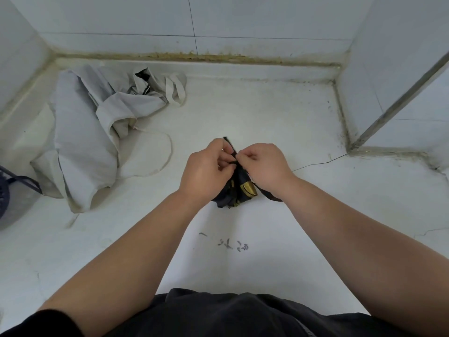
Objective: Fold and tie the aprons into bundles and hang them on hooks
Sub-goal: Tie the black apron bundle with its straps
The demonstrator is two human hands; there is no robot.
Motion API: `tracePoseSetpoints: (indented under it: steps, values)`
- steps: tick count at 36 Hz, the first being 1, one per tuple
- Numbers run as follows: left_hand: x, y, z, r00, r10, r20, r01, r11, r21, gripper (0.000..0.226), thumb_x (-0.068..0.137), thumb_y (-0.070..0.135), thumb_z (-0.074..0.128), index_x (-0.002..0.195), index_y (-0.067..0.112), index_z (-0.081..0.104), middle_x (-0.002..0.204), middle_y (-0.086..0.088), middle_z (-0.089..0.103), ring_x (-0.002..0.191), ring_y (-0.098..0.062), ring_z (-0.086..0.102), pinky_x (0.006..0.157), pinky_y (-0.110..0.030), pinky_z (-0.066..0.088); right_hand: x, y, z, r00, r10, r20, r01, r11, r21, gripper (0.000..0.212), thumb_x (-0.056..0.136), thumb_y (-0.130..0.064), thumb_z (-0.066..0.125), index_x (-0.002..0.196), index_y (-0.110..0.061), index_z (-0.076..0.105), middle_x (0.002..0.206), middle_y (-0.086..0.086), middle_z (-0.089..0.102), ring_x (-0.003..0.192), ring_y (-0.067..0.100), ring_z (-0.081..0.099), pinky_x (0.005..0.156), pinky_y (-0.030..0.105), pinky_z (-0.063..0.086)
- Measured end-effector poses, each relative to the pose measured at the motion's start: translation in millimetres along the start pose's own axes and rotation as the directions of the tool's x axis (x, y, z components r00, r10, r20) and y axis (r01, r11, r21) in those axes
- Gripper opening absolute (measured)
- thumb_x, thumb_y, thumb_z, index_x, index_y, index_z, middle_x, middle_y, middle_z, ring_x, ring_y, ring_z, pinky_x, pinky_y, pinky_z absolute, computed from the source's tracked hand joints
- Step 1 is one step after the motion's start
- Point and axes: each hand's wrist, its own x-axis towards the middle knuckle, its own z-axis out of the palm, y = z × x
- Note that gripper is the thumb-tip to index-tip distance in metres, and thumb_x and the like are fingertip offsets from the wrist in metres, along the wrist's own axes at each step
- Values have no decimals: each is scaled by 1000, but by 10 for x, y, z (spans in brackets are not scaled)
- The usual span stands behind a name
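Curled fingers of the left hand (204, 169) and right hand (264, 166) pinch a thin dark strap (230, 145) over the bundled dark apron (241, 190), which lies mid-counter, partly under both hands. The scuffed white counter (255, 113), cracked and pen-marked, meets white tiled walls (243, 20) along a stained joint, and pale grey aprons (87, 132) are heaped at the left rear, well apart. The strap's path between the fingers is hidden, and a dark-rimmed container (17, 205) is cut off at the left edge.
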Motion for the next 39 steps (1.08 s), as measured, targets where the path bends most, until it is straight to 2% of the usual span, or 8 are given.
tracePoseSetpoints:
  steps: [5,11,15,20,28,31,34,39]
  values:
    - [-4,-21,8,999,-15,-35,12,998,-61,23,83,6,66,91,24,53,79,21,63,74,8,60,68,-4,43,-50,-59,-63,964,-151,219,217,923,-318,25,95,-9,36,88,-7,60,75,3,57,77,26,51,65,33,39]
    - [-8,-50,0,997,-15,-73,11,999,-48,19,83,8,68,85,23,56,80,14,65,76,-1,62,72,-12,47,-37,-7,-97,944,-231,235,306,879,-366,28,97,-17,45,69,-20,39,62,-10,35,72,22,42,62,32,28]
    - [-4,-145,24,987,137,-81,-125,982,141,8,83,2,64,85,9,67,85,3,60,78,-17,60,73,-34,52,-47,-9,-79,971,-108,212,161,954,-254,28,97,-20,44,70,-23,47,67,-7,46,75,20,45,64,31,32]
    - [-55,-207,93,957,267,-112,-239,946,217,14,80,8,68,91,11,75,93,-1,61,78,-12,52,64,-18,40,-17,-106,-110,955,47,292,-8,991,-132,25,94,-12,45,70,-7,46,69,7,42,70,20,39,61,31,27]
    - [-22,-197,112,910,379,-168,-307,888,343,8,76,15,68,74,11,74,78,-2,62,74,-21,54,52,-29,48,6,-87,-177,887,208,413,-296,941,162,14,91,-7,45,84,-8,58,68,3,39,61,15,33,54,24,29]
    - [-40,-176,91,905,403,-139,-312,848,429,17,80,17,57,71,8,68,79,-4,62,68,-29,56,46,-23,37,13,-78,-202,896,175,409,-248,960,132,23,93,-8,47,91,7,64,71,3,45,65,15,39,56,21,37]
    - [-53,-178,76,925,365,-103,-287,851,440,4,75,8,61,73,7,64,85,-10,58,72,-30,54,53,-26,32,-3,-73,-179,934,92,344,-104,994,17,21,93,-8,50,91,-5,70,65,-1,49,60,12,44,51,9,37]
    - [-46,-203,-25,945,327,-32,-276,844,460,11,76,-2,66,75,7,59,86,-7,40,76,-26,41,61,-32,33,-22,38,-181,995,-26,94,50,964,-261,26,97,-14,50,116,-12,68,115,4,68,108,21,58,85,18,38]
